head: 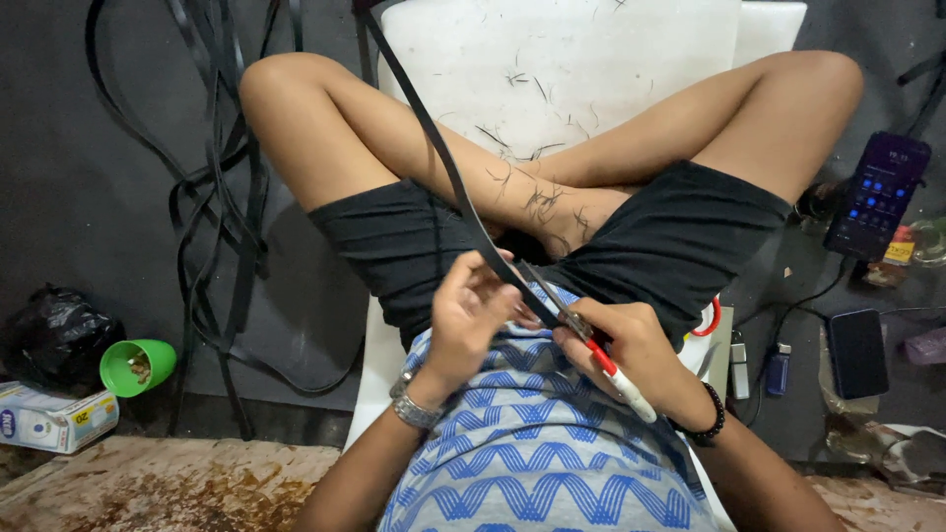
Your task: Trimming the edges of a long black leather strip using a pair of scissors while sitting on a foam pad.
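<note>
While the left hand point(471, 310) pinches the thin, limp-looking black strap point(443, 163) just above the blade, the right hand point(636, 350) closes around a red-and-white-handled knife point(601, 360) over the lap.

Long black strap point(448, 167) slanting across lap, red-and-white-handled cutter point(601, 360) at its lower end

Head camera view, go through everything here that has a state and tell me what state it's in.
black strap: pinched in the left hand, running up over the lap
small cutting tool: gripped in the right hand, tip on the strap
green cup: tipped on its side
upper phone: screen lit
lower phone: screen dark
</note>
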